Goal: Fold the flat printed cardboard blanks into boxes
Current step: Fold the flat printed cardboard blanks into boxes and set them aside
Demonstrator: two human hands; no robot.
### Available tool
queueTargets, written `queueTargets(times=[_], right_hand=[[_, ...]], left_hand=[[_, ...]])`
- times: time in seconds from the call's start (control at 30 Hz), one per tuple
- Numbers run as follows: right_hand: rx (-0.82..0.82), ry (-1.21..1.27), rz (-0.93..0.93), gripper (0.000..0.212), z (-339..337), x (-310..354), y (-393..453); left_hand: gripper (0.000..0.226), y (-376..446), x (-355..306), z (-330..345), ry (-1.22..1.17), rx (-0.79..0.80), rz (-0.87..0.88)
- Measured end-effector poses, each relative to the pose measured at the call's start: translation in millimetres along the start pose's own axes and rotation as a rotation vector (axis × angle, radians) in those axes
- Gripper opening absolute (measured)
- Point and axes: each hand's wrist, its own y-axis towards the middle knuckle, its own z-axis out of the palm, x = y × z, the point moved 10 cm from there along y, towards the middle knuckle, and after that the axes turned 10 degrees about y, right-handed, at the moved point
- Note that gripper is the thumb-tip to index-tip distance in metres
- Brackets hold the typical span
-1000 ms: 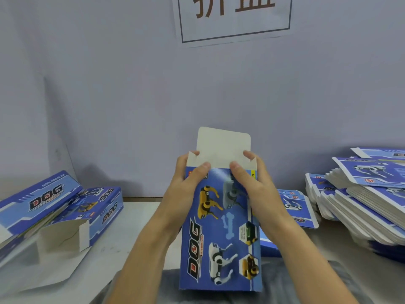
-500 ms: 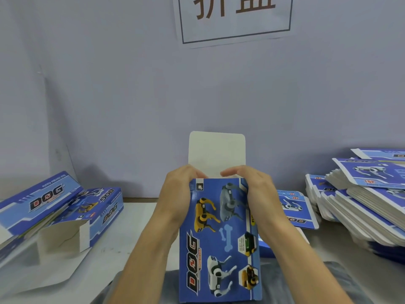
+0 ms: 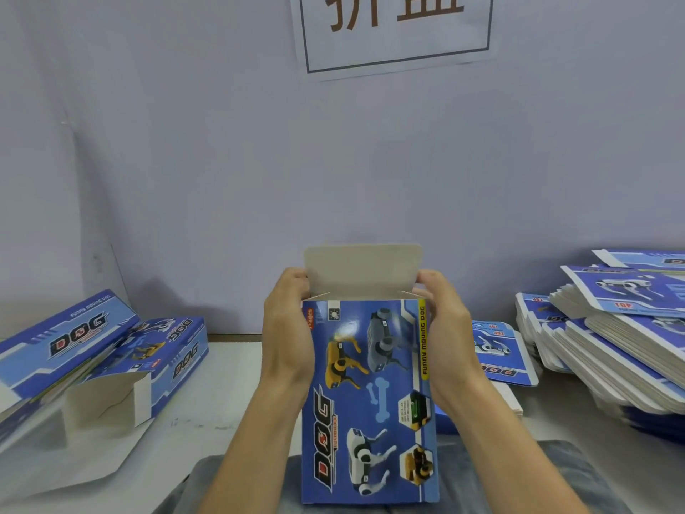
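A blue printed "DOG" box [image 3: 370,402] stands upright in front of me, its front face with robot dog pictures turned toward me. Its pale top flap [image 3: 363,268] stands up at the back, and the top is open. My left hand [image 3: 287,339] grips the box's upper left side with its fingers curled round the back. Gripping the upper right side is my right hand [image 3: 443,335], fingertips near the flap's base.
Folded blue boxes [image 3: 111,358] lie at the left, one with an open end toward me. A tall stack of flat printed blanks [image 3: 615,328] sits at the right, with a smaller pile [image 3: 500,350] beside it. A wall with a paper sign [image 3: 393,27] rises behind.
Both hands slid from the box's top front edge out to its sides. The side flaps went down inside, and the top flap still stands up at the back.
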Motion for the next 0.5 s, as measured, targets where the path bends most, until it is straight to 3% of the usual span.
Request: queueTargets(times=[0.1,0.2,0.27,0.33,0.4,0.5], right_hand=[[-0.127,-0.013,0.002,0.048,-14,-4,0],[-0.156,-0.055,0.005,0.051,-14,-4,-2],[-0.096,0.028,-0.016,0.05,-9,-2,-2],[0.071,0.08,-0.028,0.033,5,-1,-3],[0.175,0.027,-0.017,0.045,11,-1,-4],[0.139,-0.083,-0.099,0.062,2,11,3]], left_hand=[[0.037,-1,1,-9,0.02,-0.084,-0.028],[0.035,-1,1,-9,0.072,-0.081,-0.035],[0.033,0,1,-7,0.073,-0.068,-0.027],[0.033,1,6,-4,0.03,-0.043,-0.058],[0.039,4,16,-4,-0.021,-0.023,-0.11],[0.036,4,17,0,-0.096,0.08,-0.16]])
